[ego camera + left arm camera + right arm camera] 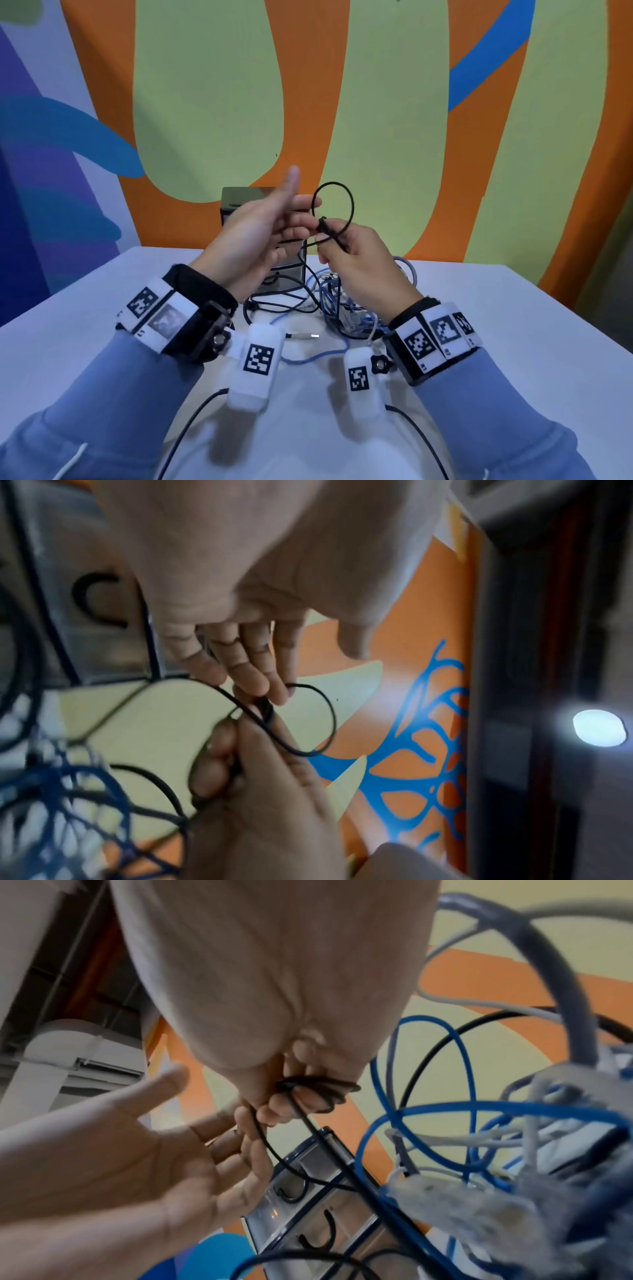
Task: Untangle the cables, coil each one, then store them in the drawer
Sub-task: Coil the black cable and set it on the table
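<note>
Fingers of the right hand (363,260) pinch a thin black cable (337,209) looped above the white table (513,342); the left hand (260,233) has straight fingers touching the loop.

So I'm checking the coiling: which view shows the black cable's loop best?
The head view: the black cable loop stands whole against the wall above the right hand. The left wrist view shows it partly behind fingers; the right wrist view shows only bunched strands.
</note>
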The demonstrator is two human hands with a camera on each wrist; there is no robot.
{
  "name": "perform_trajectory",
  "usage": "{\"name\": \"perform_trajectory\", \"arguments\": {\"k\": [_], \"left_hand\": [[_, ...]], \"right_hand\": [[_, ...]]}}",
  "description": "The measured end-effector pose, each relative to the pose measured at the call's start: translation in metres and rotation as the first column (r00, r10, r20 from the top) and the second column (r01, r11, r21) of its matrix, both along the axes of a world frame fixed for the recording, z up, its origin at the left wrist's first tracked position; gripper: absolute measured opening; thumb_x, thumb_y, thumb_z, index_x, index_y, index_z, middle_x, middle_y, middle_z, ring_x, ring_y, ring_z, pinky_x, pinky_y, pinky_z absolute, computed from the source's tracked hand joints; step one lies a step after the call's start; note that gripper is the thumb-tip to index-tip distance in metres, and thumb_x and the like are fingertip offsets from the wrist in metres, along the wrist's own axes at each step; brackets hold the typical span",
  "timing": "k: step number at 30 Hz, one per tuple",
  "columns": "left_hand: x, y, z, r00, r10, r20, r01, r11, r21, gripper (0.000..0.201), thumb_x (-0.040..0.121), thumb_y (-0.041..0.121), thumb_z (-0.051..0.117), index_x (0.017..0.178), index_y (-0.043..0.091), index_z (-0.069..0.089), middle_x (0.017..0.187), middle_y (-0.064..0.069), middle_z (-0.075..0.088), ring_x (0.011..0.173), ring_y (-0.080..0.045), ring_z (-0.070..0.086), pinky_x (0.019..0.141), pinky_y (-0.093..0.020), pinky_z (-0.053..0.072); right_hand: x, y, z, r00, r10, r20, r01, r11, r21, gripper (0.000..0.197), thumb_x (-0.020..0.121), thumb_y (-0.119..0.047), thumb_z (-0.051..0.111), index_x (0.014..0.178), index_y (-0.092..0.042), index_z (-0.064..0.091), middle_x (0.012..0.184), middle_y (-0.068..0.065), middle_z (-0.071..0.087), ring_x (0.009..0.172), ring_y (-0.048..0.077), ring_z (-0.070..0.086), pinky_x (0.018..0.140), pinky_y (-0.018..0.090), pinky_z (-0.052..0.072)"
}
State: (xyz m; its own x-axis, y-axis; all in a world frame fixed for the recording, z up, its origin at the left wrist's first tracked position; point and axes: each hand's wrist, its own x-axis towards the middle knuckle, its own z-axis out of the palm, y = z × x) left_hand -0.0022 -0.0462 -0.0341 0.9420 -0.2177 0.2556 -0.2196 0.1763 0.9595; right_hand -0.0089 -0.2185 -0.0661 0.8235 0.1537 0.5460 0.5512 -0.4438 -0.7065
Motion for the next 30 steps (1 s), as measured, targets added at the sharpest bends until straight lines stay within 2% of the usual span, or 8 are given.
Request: {"name": "perform_trajectory", "arguments": {"k": [3, 6, 9, 12, 16, 21, 25, 30], "left_hand": [[-0.001, -0.004, -0.007, 0.955, 0.067, 0.29, -0.17, 0.923, 0.346, 0.053, 0.082, 0.057, 0.085, 0.124, 0.026, 0.075, 0.113, -0.001, 0.077, 0.104, -0.019, 0.075, 0.097, -0.033, 0.057], [0.003, -0.005, -0.014, 0.924, 0.044, 0.381, -0.22, 0.874, 0.432, 0.046, 0.082, 0.049, 0.089, 0.118, 0.023, 0.077, 0.101, -0.004, 0.079, 0.093, -0.024, 0.078, 0.094, -0.043, 0.062], [0.003, -0.003, -0.012, 0.81, 0.147, 0.568, -0.466, 0.75, 0.469, 0.025, 0.092, 0.036, 0.082, 0.113, 0.022, 0.08, 0.083, 0.007, 0.076, 0.074, -0.004, 0.069, 0.076, -0.022, 0.056], [0.002, 0.005, -0.003, 0.665, 0.261, 0.7, -0.664, 0.635, 0.395, 0.013, 0.102, 0.026, 0.069, 0.103, 0.024, 0.082, 0.085, 0.019, 0.071, 0.075, 0.007, 0.059, 0.066, -0.009, 0.038], [0.011, 0.027, 0.007, 0.55, 0.471, 0.69, -0.788, 0.565, 0.243, 0.017, 0.108, 0.025, 0.061, 0.107, 0.021, 0.077, 0.094, 0.009, 0.071, 0.082, -0.01, 0.058, 0.073, -0.02, 0.037], [0.024, 0.055, 0.01, 0.434, 0.657, 0.616, -0.856, 0.514, 0.055, 0.022, 0.108, 0.023, 0.056, 0.11, 0.018, 0.077, 0.097, 0.007, 0.07, 0.09, -0.016, 0.061, 0.079, -0.025, 0.041], [0.032, 0.069, 0.005, 0.51, 0.624, 0.592, -0.83, 0.537, 0.149, 0.018, 0.108, 0.03, 0.057, 0.098, 0.027, 0.071, 0.076, 0.002, 0.062, 0.068, -0.02, 0.051, 0.064, -0.037, 0.04], [0.024, 0.053, -0.005, 0.707, 0.285, 0.647, -0.628, 0.675, 0.388, 0.019, 0.098, 0.051, 0.068, 0.091, 0.037, 0.078, 0.073, 0.023, 0.07, 0.069, 0.002, 0.056, 0.062, -0.021, 0.043]], "right_hand": [[0.004, -0.003, -0.001, 0.997, -0.048, -0.056, 0.051, 0.997, 0.059, 0.023, 0.106, -0.022, 0.053, 0.091, -0.015, 0.068, 0.068, -0.006, 0.059, 0.063, 0.017, 0.047, 0.065, 0.038, 0.039], [0.006, -0.004, -0.002, 0.99, -0.03, -0.141, 0.04, 0.997, 0.065, 0.022, 0.103, -0.026, 0.052, 0.095, -0.014, 0.069, 0.072, 0.0, 0.063, 0.065, 0.02, 0.05, 0.066, 0.041, 0.04], [0.003, -0.005, 0.0, 0.976, 0.011, -0.219, 0.012, 0.994, 0.104, 0.02, 0.109, -0.017, 0.047, 0.1, -0.014, 0.065, 0.073, -0.001, 0.065, 0.059, 0.015, 0.049, 0.064, 0.035, 0.04], [0.003, -0.009, 0.002, 0.963, 0.074, -0.258, -0.024, 0.981, 0.195, 0.02, 0.11, -0.011, 0.044, 0.105, -0.009, 0.063, 0.067, -0.002, 0.061, 0.054, 0.012, 0.047, 0.057, 0.025, 0.039], [0.004, -0.016, 0.005, 0.916, 0.238, -0.324, -0.092, 0.909, 0.406, 0.021, 0.11, -0.011, 0.048, 0.112, -0.007, 0.068, 0.066, -0.004, 0.047, 0.054, 0.009, 0.031, 0.05, 0.016, 0.027], [0.003, -0.024, 0.009, 0.88, 0.318, -0.353, -0.124, 0.871, 0.476, 0.028, 0.111, -0.031, 0.05, 0.098, -0.011, 0.065, 0.068, -0.003, 0.031, 0.055, 0.01, 0.021, 0.053, 0.024, 0.013], [0.0, -0.025, 0.012, 0.83, 0.425, -0.362, -0.159, 0.801, 0.577, 0.028, 0.111, -0.034, 0.048, 0.092, -0.016, 0.055, 0.068, -0.004, 0.027, 0.053, 0.009, 0.018, 0.053, 0.026, 0.01], [0.002, -0.033, 0.018, 0.762, 0.573, -0.302, -0.147, 0.607, 0.781, 0.029, 0.111, -0.032, 0.046, 0.09, -0.015, 0.055, 0.06, -0.009, 0.027, 0.043, 0.003, 0.022, 0.039, 0.02, 0.018]]}}
